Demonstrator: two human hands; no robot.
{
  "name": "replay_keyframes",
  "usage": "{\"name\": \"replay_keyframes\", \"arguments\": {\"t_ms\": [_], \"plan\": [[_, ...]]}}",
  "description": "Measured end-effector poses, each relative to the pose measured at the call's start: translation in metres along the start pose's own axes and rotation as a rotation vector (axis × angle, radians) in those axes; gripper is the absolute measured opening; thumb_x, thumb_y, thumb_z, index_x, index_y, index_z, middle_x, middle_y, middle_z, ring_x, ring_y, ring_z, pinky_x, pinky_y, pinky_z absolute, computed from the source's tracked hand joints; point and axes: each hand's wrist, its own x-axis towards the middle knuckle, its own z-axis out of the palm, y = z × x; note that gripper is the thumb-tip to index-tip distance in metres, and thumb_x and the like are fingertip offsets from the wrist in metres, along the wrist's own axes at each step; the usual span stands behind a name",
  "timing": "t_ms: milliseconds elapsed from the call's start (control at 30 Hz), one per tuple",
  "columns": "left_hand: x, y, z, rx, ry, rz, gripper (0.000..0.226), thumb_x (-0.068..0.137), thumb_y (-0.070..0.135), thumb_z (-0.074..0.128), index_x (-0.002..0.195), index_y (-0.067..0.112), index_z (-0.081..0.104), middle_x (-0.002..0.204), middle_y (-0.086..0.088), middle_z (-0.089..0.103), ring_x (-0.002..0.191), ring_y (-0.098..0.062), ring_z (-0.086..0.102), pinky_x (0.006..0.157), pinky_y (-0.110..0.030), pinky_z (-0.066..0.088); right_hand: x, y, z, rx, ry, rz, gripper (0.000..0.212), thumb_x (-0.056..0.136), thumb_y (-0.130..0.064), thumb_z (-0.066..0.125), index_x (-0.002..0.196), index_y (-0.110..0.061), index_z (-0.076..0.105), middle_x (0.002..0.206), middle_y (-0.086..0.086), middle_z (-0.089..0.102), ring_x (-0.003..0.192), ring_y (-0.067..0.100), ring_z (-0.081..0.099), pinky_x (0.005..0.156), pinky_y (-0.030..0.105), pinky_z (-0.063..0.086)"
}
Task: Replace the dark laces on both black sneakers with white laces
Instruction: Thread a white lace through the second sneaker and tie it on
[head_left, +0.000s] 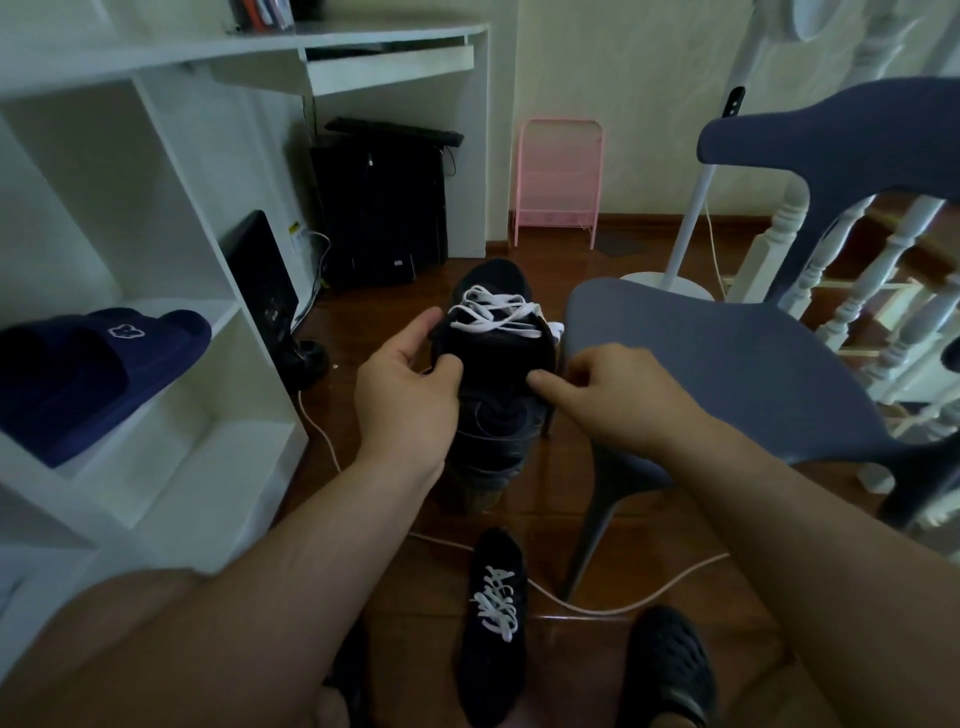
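Sneaker (493, 358) between both hands (405, 395), gripped.

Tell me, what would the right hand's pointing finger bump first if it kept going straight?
Most likely the held sneaker: the right hand points its finger leftward at the heel opening, nearly touching.
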Motion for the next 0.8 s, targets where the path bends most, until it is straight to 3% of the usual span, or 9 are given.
{"name": "replay_keyframes", "arguments": {"t_ms": [133, 267, 400, 533, 600, 667, 733, 800], "plan": [[-0.013, 0.004, 0.004, -0.023, -0.078, 0.007, 0.052, 0.096, 0.0, 0.069, 0.139, 0.03, 0.067, 0.098, 0.023, 0.078, 0.098, 0.004, 0.073, 0.087, -0.025, 0.062, 0.003, 0.0, 0.01, 0.095, 0.076, 0.0, 0.042, 0.102, -0.04, 0.05, 0.082, -0.006, 0.063, 0.075, 0.013, 0.068, 0.068, 0.03, 0.067, 0.069, 0.051, 0.059], [-0.008, 0.014, 0.007, -0.128, -0.142, -0.132, 0.039, 0.094, 0.007, 0.076, 0.129, 0.025, 0.073, 0.099, 0.014, 0.08, 0.096, 0.0, 0.075, 0.081, -0.021, 0.061, 0.008, 0.005, 0.011, 0.075, 0.234, -0.009, 0.036, 0.102, -0.03, 0.043, 0.075, -0.008, 0.053, 0.068, 0.01, 0.062, 0.065, 0.03, 0.059, 0.061, 0.043, 0.049], [0.022, 0.031, -0.014, -0.266, 0.091, -0.274, 0.017, 0.091, 0.014, 0.08, 0.104, 0.025, 0.078, 0.102, 0.006, 0.078, 0.097, -0.008, 0.074, 0.076, -0.019, 0.059, 0.008, 0.01, 0.016, 0.088, 0.297, -0.019, 0.034, 0.107, -0.029, 0.04, 0.079, -0.012, 0.052, 0.071, 0.007, 0.057, 0.065, 0.024, 0.053, 0.058, 0.041, 0.039], [0.051, 0.044, -0.049, -0.364, 0.271, -0.216, 0.016, 0.096, 0.011, 0.076, 0.109, 0.02, 0.074, 0.119, -0.006, 0.075, 0.102, -0.013, 0.074, 0.078, -0.021, 0.061, 0.005, 0.01, 0.019, 0.123, 0.343, -0.026, 0.034, 0.109, -0.03, 0.039, 0.076, -0.023, 0.043, 0.072, 0.002, 0.055, 0.066, 0.018, 0.052, 0.058, 0.038, 0.035], [0.048, 0.039, -0.046, -0.27, 0.227, -0.284, 0.024, 0.101, 0.015, 0.069, 0.123, 0.024, 0.068, 0.123, -0.007, 0.071, 0.105, -0.018, 0.072, 0.082, -0.031, 0.063, 0.003, 0.007, 0.02, 0.12, 0.356, -0.05, 0.034, 0.109, -0.03, 0.039, 0.075, -0.025, 0.041, 0.073, 0.0, 0.054, 0.066, 0.016, 0.052, 0.059, 0.037, 0.034], [0.033, 0.029, -0.031, -0.214, 0.083, -0.437, 0.037, 0.103, 0.026, 0.067, 0.138, 0.031, 0.057, 0.125, -0.006, 0.068, 0.108, -0.024, 0.068, 0.084, -0.039, 0.06, 0.002, 0.006, 0.021, 0.13, 0.374, -0.065, 0.033, 0.109, -0.029, 0.039, 0.077, -0.025, 0.042, 0.073, 0.0, 0.054, 0.067, 0.017, 0.052, 0.06, 0.038, 0.036], [0.014, 0.026, -0.015, -0.214, -0.098, -0.618, 0.037, 0.102, 0.044, 0.066, 0.136, 0.033, 0.059, 0.121, -0.005, 0.07, 0.107, -0.025, 0.067, 0.078, -0.038, 0.055, 0.002, 0.004, 0.024, 0.132, 0.39, -0.081, 0.031, 0.109, -0.029, 0.04, 0.079, -0.022, 0.044, 0.072, 0.0, 0.054, 0.066, 0.019, 0.053, 0.06, 0.039, 0.038], [0.001, 0.024, -0.004, -0.219, -0.212, -0.689, 0.036, 0.1, 0.059, 0.059, 0.123, 0.031, 0.068, 0.114, -0.002, 0.074, 0.106, -0.023, 0.069, 0.074, -0.035, 0.053, 0.001, 0.003, 0.026, 0.111, 0.393, -0.102, 0.029, 0.109, -0.029, 0.039, 0.082, -0.018, 0.047, 0.072, 0.001, 0.054, 0.065, 0.021, 0.053, 0.06, 0.04, 0.041]]}}
